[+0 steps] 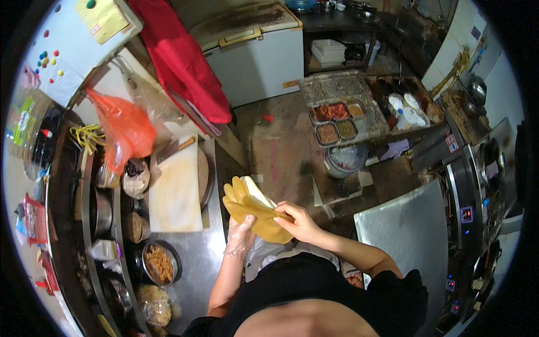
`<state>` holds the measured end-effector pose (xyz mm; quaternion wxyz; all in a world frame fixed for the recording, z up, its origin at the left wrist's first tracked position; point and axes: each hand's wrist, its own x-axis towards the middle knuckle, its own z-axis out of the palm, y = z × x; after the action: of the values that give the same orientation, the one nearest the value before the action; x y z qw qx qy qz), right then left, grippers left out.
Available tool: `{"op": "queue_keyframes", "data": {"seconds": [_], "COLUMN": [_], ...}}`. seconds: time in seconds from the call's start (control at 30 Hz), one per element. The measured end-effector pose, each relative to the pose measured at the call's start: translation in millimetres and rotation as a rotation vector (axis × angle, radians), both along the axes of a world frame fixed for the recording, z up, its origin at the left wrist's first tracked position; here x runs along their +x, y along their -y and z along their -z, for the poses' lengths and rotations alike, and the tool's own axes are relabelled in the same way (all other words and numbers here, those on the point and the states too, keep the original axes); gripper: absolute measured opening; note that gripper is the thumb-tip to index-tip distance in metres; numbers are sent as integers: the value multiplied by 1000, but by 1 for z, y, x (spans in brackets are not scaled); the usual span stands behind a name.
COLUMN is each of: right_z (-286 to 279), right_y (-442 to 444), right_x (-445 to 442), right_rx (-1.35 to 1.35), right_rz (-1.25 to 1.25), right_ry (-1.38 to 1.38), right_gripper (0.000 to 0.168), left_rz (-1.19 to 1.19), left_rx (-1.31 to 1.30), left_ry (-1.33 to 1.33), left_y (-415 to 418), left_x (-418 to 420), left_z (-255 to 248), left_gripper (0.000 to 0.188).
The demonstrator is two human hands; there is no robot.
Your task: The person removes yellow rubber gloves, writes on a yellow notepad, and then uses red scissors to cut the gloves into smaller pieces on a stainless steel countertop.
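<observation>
A yellow rubber glove (259,212) is held up in front of my body, its fingers pointing up and to the left. My left hand (241,236), in a clear thin plastic glove, grips its lower left side with the thumb on top. My bare right hand (300,223) pinches the edge near the cuff between thumb and fingers. Along the upper side of the yellow glove lies a white piece (255,191); whether it is a lining or a second glove, I cannot tell.
On the steel counter at left are a white cutting board (176,189), a cleaver (170,151) and a metal bowl of brown food (158,263). An orange plastic bag (126,130) hangs nearby. A steel table (404,236) and stoves (465,189) stand right; seasoning trays (337,120) ahead.
</observation>
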<state>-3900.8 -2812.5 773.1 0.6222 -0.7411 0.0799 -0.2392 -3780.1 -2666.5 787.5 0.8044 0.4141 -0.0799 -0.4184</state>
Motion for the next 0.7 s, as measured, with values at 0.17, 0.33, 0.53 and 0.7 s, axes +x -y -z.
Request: {"op": "queue_keyframes", "data": {"seconds": [0.17,0.33,0.53,0.7], "right_z": [13,28,-6,17], "right_y": [71,149,232,316], "right_x": [85,190,288,326], "right_rx": [-2,49,217,682], "right_rz": [10,99,444,524], "right_ry": [-6,-29,-89,-28], "right_gripper": [27,38,55,62], "left_rz": [-56,48,379,723], "left_rx": [-5,11,81,143], "left_ry": [-44,24,-11,217], "left_y": [78,162,292,394], "left_x": [81,195,328,404], "left_z": [12,19,-9,-3], "left_gripper": [61,50,35,40]}}
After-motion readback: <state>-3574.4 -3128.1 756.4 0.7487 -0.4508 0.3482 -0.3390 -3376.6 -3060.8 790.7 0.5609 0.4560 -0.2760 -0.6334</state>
